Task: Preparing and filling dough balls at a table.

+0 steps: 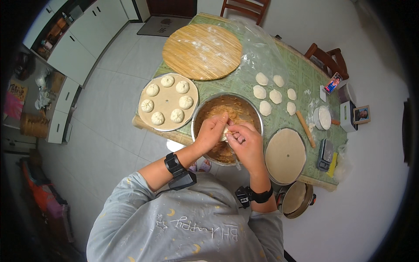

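Note:
Over a steel bowl (259, 119) of orange-brown filling, both my hands hold one small dough bun (224, 135). My left hand (212, 129) cups it from the left, the thumb pointing up. The fingers of my right hand (244, 139) pinch the dough's edge from the right. My hands partly hide the bun. The handle of a clear utensil (237, 162) leans at the bowl's near rim. Left of the bowl, several pleated buns (177, 115) sit in a ring on a lined round tray (167, 111). Several flat dough wrappers (275, 96) lie right of the bowl.
A floured round woven mat (203, 50) lies at the back beside a clear plastic sheet (258, 49). To the right are a rolling pin (305, 129), a bowl of flour (324, 118), a kitchen scale (325, 155) and a second lined tray (285, 156). A lined pot (296, 199) stands below the table edge.

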